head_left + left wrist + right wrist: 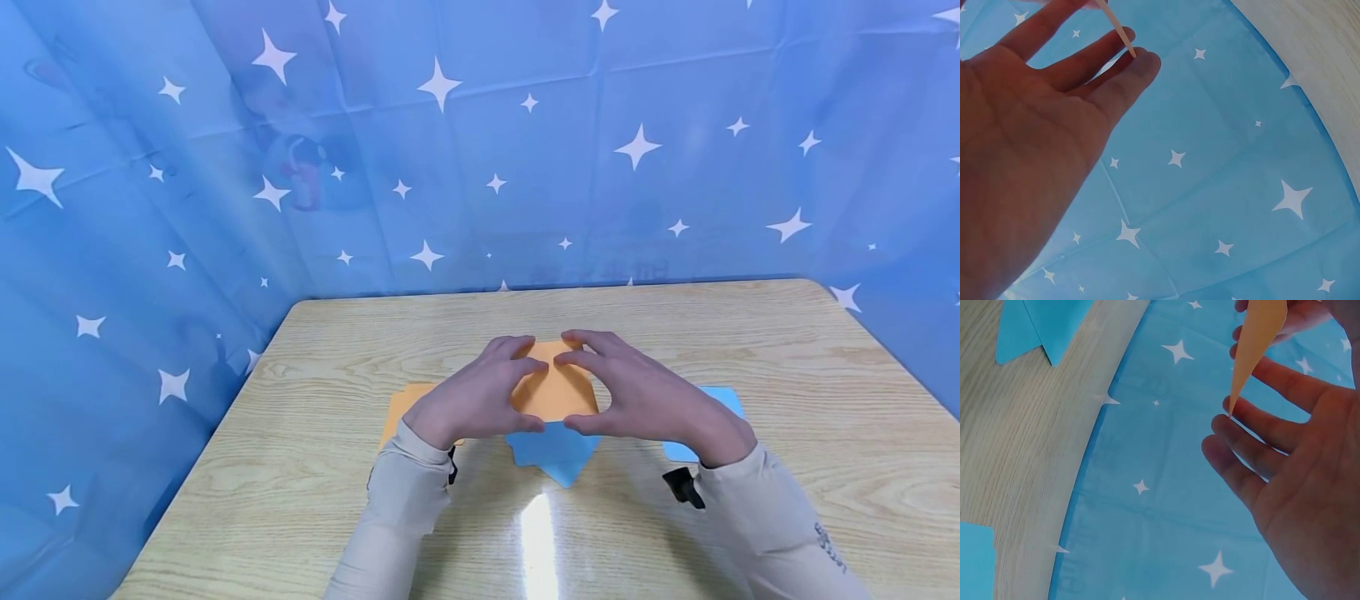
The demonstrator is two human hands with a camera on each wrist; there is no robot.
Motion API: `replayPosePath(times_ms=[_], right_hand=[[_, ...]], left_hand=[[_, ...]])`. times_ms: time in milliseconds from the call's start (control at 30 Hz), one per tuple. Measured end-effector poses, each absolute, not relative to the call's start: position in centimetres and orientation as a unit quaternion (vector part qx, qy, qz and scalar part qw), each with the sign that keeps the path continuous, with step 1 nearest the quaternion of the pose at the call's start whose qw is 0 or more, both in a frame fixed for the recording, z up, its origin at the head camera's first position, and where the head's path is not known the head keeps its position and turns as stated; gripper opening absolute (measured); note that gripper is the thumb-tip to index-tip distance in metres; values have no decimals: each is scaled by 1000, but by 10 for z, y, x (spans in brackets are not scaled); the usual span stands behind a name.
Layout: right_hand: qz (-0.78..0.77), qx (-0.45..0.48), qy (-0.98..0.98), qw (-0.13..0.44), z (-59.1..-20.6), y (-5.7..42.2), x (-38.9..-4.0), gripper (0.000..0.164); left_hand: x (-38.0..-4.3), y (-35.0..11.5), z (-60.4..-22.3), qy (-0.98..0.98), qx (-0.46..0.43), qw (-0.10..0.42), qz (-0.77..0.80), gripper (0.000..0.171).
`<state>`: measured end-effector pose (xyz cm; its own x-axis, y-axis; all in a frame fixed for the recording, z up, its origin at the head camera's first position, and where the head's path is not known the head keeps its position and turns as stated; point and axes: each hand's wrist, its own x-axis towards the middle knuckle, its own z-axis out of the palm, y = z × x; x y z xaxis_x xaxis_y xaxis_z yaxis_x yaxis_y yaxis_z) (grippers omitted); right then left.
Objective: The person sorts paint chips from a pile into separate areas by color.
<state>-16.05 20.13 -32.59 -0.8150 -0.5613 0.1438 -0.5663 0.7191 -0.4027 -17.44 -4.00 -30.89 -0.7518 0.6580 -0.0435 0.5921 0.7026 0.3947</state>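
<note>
Between both hands, above the table, is an orange sheet of paper (557, 390), its broad face toward the head camera. My left hand (480, 393) holds its left side, thumb low and fingers spread higher up. The opposite side is held by my right hand (648, 396) in a mirrored pose. In the left wrist view the sheet (1117, 28) appears as a thin strip ending at the fingertips. Seen nearly edge-on in the right wrist view, the sheet (1257, 344) bows slightly, its lower corner at the fingertips.
Overlapping blue sheets (562, 457) lie on the wooden table (300, 467) below the held sheet. An orange stack (397, 408) is partly behind the left forearm, and another blue sheet (726, 398) is partly behind the right wrist. A starry blue curtain (487, 150) hangs beyond the table.
</note>
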Motion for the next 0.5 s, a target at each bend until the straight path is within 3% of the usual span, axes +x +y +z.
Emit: replayPosePath(times_ms=[500], right_hand=[[217, 311, -925, 13, -327, 196, -161, 63]], left_hand=[[-175, -43, -310, 917, 336, 98, 191, 66]])
